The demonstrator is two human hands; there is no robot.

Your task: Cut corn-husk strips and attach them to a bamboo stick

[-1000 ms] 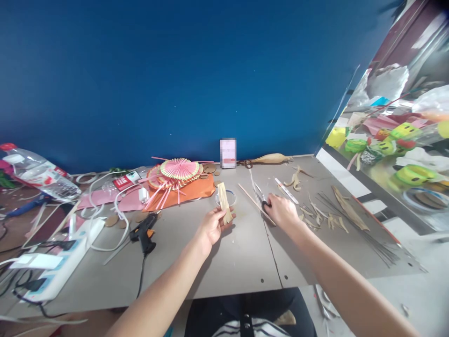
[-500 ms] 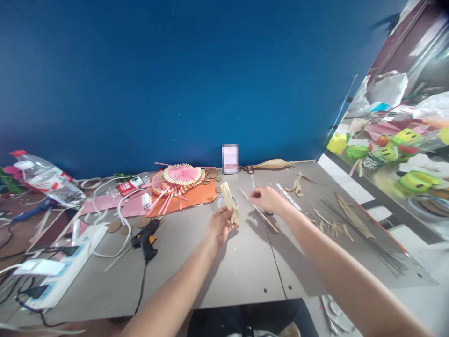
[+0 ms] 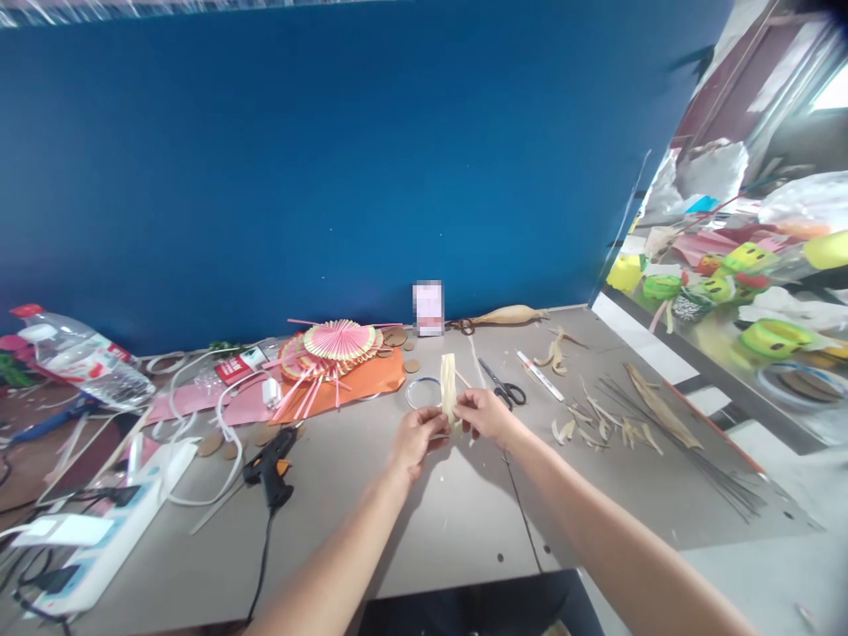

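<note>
A pale strip of dried corn husk (image 3: 449, 382) stands upright in front of me, pinched at its lower end. My left hand (image 3: 419, 435) is closed on it from the left, thumb and fingers together. My right hand (image 3: 482, 413) pinches its right edge, close to my left fingertips. A short length of thin stick (image 3: 462, 380) shows just above my right hand; whether that hand grips it too is hidden. Behind my hands lies a roll of clear tape or a ring (image 3: 422, 382). Scissors with black handles (image 3: 504, 389) rest beyond my right hand.
To the right lie a white pen (image 3: 540, 375), husk scraps (image 3: 606, 424), a larger husk (image 3: 662, 411) and thin wires (image 3: 725, 481). At left are a glue gun (image 3: 270, 468), a power strip (image 3: 125, 521), pink paper fans (image 3: 337, 344) and a bottle (image 3: 86, 358). A blue wall (image 3: 318, 168) rises behind.
My right hand has moved left and down to the husk strip, and the stick it held is now mostly out of sight. The scissors have come into view.
</note>
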